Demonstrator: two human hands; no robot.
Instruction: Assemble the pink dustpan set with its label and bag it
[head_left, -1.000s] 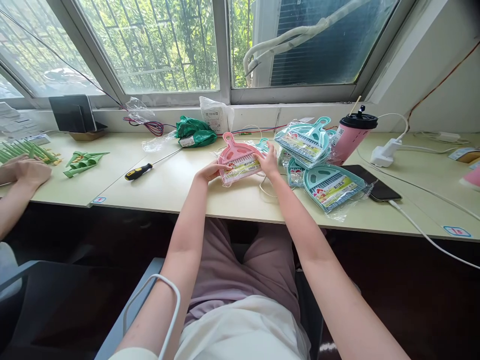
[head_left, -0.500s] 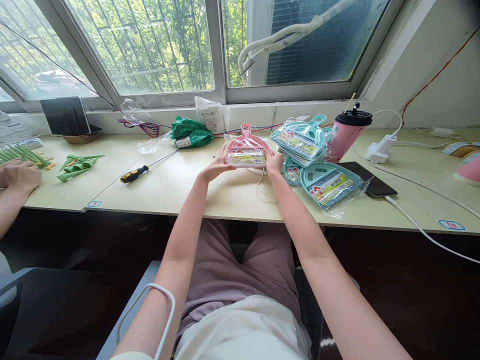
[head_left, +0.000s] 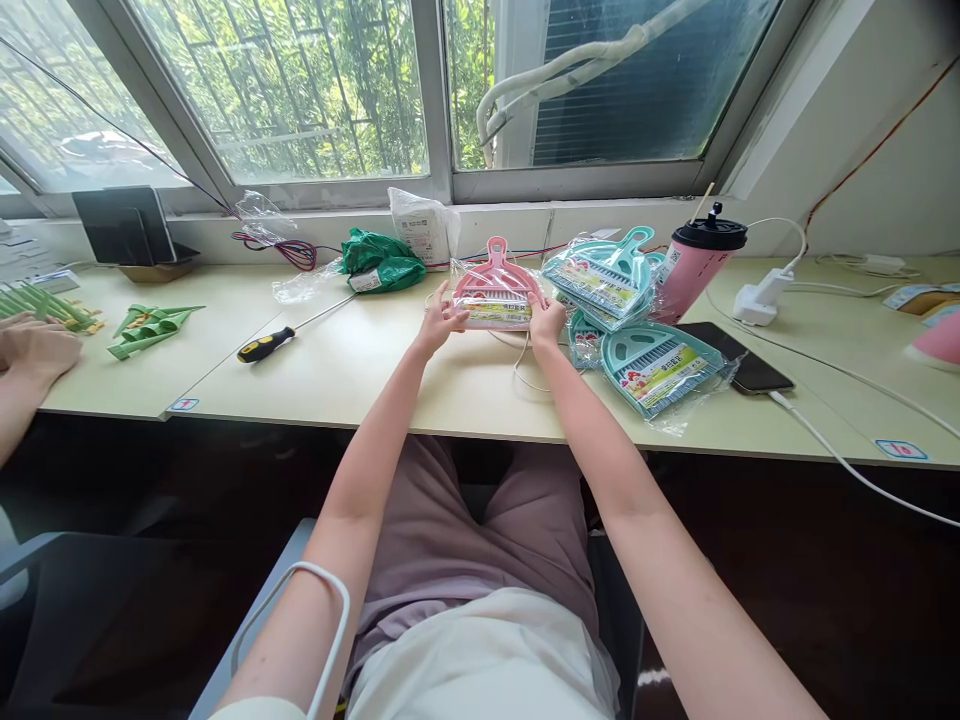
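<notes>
Between my two hands is a pink dustpan-and-brush set in clear plastic wrap, its handle pointing away from me and a printed label across its front. My left hand pinches its left edge, thumb in front. My right hand grips the right edge, the other fingers partly hidden. Right beside that hand, teal dustpan sets, also wrapped, lie heaped. Another teal dustpan set rests in front of them, its bristles and label facing up.
A pink cup with black lid stands behind a phone. Near a white charger, cables cross the table. Leftward are a screwdriver, a green plastic bag, folded green pieces and another person's hand.
My left hand has moved up a little along the pack's left edge, and its fingers are more bent. The pink set has shifted slightly. My right hand keeps its hold.
</notes>
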